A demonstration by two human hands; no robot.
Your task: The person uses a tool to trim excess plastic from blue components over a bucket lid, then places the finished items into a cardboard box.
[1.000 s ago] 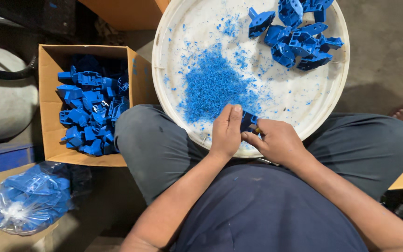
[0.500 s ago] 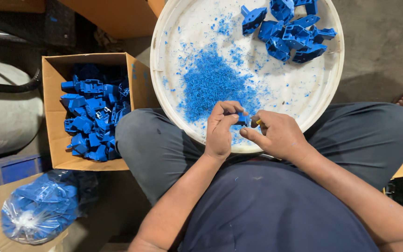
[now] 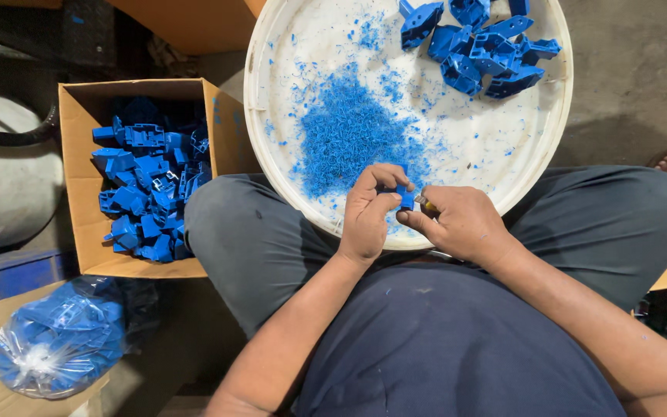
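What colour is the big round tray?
White, speckled with blue shavings: the tray, in the head view.

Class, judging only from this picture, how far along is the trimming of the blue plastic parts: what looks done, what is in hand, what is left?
Done, it seems: a heap of blue shavings on the white tray, and a cardboard box filled with blue parts, though their state is unclear. In hand: the left hand and right hand pinch one small blue piece. Left, probably: the pile of parts at the tray's far edge.
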